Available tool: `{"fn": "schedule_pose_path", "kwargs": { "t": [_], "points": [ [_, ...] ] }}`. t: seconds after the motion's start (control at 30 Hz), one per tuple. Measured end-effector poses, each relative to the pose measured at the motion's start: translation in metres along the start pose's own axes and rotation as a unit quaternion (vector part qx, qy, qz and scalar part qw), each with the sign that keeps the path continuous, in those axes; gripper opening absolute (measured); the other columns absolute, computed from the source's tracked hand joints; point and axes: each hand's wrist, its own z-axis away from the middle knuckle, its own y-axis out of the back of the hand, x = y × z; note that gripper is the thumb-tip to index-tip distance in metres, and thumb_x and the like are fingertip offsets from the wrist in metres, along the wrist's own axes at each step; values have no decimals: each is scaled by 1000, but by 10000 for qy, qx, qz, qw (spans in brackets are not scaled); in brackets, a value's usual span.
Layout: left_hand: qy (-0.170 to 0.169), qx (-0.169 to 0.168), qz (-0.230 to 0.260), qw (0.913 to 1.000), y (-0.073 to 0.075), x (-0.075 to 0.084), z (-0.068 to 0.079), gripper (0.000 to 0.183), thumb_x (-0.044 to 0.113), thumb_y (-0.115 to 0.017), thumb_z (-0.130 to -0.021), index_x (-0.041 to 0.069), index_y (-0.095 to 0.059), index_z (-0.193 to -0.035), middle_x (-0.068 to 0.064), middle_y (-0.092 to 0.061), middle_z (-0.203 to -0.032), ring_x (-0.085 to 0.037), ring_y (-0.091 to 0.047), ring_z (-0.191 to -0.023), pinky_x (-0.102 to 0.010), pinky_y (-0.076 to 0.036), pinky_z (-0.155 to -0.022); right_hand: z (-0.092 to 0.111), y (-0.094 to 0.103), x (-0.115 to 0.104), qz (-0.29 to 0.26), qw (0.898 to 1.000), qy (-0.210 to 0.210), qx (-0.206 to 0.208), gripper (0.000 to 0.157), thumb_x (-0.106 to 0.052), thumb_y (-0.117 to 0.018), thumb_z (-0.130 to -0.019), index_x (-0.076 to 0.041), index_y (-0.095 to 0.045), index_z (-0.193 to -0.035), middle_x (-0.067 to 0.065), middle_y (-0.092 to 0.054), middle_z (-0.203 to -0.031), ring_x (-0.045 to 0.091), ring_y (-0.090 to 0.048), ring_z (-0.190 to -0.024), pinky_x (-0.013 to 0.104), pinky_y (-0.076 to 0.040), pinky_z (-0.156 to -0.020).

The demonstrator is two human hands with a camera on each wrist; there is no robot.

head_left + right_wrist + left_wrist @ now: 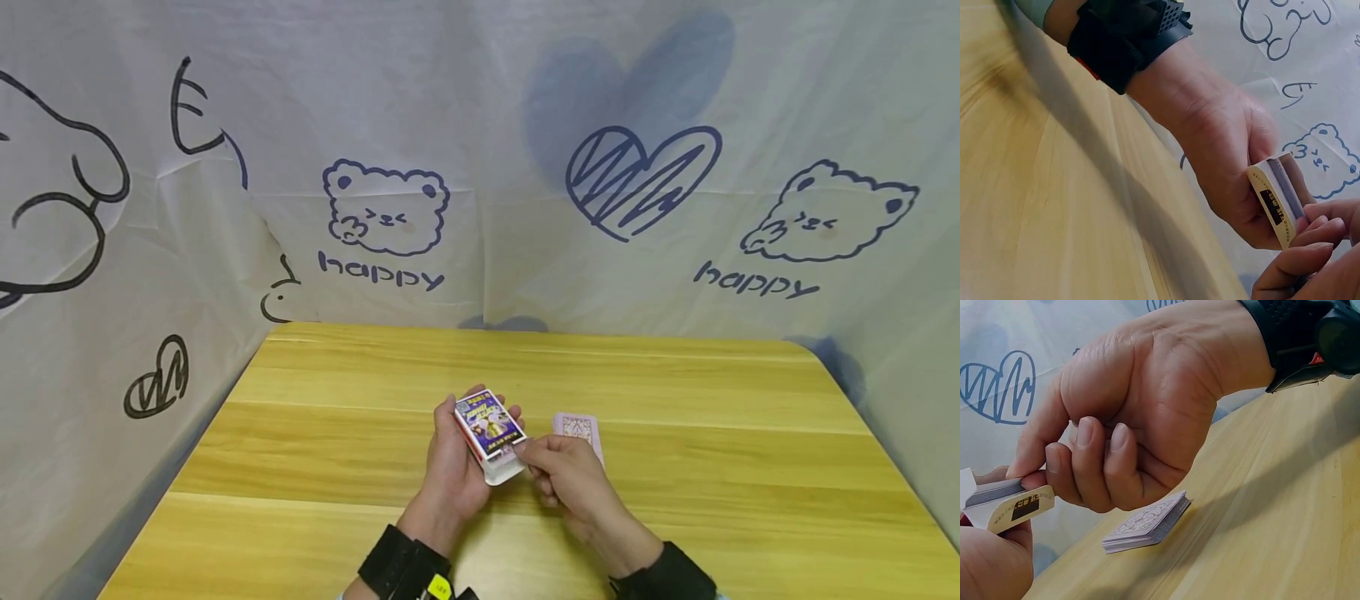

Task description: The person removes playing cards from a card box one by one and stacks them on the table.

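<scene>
In the head view my left hand (453, 462) holds a playing-card box (487, 421) with a purple printed front, its fingers behind it and its thumb along one side. The box's white end flap (504, 472) is folded out toward me. Inside the open end lies a stack of playing cards (994, 492), edges showing in both wrist views. My right hand (577, 479) pinches at these cards with thumb and forefinger, the other fingers curled in. A separate deck of cards (579, 426), patterned back up, sits on the table beside the right hand, which partly covers it.
The wooden table (337, 450) has rounded far corners. A white cloth (510, 167) with drawn bears and hearts hangs behind it and along the sides. Dark straps (408, 562) with cameras are on both wrists.
</scene>
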Motion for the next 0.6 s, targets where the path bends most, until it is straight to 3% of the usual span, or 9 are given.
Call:
{"fn": "schedule_pose_path", "kwargs": {
  "t": [0.23, 0.6],
  "points": [
    [-35, 24, 6, 10000, 0, 1, -1, 52, 52, -23, -103, 19, -35, -141, -12, -41, -137, -30, -53, -118, -44, -50, -96, -1, 1, -1, -356, 9990, -133, -222, 18, -16, -74, -81, -5, -61, -76, -5, -47, -57, 6, -36, -45, 17, -28, -38],
    [-289, 171, 31, 9994, 2, 6, -2, 53, 52, -23, -102, 18, -35, -141, -16, -39, -140, -33, -53, -117, -50, -41, -106, 5, 3, -4, -127, 9991, -151, -385, 19, -16, -72, -81, -5, -59, -75, -5, -48, -58, 5, -35, -43, 18, -25, -36]
  ]
}}
